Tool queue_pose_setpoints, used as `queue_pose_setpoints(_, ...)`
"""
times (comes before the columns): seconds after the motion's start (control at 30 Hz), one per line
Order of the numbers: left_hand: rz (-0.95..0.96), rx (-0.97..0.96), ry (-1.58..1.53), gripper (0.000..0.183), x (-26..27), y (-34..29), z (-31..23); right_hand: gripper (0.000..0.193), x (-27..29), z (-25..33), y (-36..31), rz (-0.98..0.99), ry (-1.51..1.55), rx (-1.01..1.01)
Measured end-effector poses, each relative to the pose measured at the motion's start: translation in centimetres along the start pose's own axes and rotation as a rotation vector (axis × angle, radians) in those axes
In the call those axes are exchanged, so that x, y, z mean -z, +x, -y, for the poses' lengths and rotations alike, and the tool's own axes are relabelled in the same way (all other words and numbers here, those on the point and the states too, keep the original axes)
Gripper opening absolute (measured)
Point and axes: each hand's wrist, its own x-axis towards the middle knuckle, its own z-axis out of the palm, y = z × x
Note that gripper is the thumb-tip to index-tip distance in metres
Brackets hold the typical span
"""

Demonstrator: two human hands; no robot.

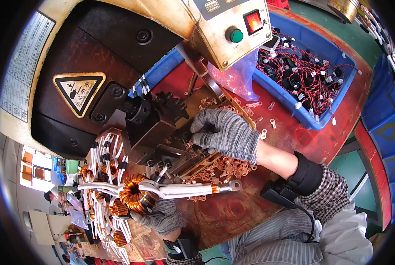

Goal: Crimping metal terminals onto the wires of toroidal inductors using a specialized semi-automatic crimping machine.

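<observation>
My left hand (162, 216), in a grey knitted glove, grips a toroidal coil (139, 193) wound with copper wire. Thick white leads (184, 190) run out from both sides of the coil. A ring terminal (231, 186) sits on the end of the right-hand lead. My right hand (226, 132), gloved the same way, is beside the dark tooling (153, 117) of a press machine (96, 79). Its fingers are curled together, and what they may hold is hidden. Loose copper terminals (226, 170) lie heaped just below that hand.
A blue bin (294, 108) of red-and-black wires and small black parts stands at the back right. More coils with white leads (107, 198) are piled at the left. The press's control box (230, 33) overhangs the red worktable (224, 221). A pink plastic bag (239, 77) lies beside the bin.
</observation>
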Motion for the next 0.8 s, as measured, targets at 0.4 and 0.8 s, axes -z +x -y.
queue_pose_setpoints(0.4, 0.051, 0.007, 0.031, 0.075, 0.1, 0.0, -0.3, 0.019, 1.5, 0.4, -0.4, -0.227, -0.187, 0.237)
queue_pose_setpoints(0.8, 0.173, 0.080, -0.430, 0.070, -0.9, 0.1, 0.9, 0.018, 2.2, 2.3, -1.2, -0.117, -0.249, 0.233)
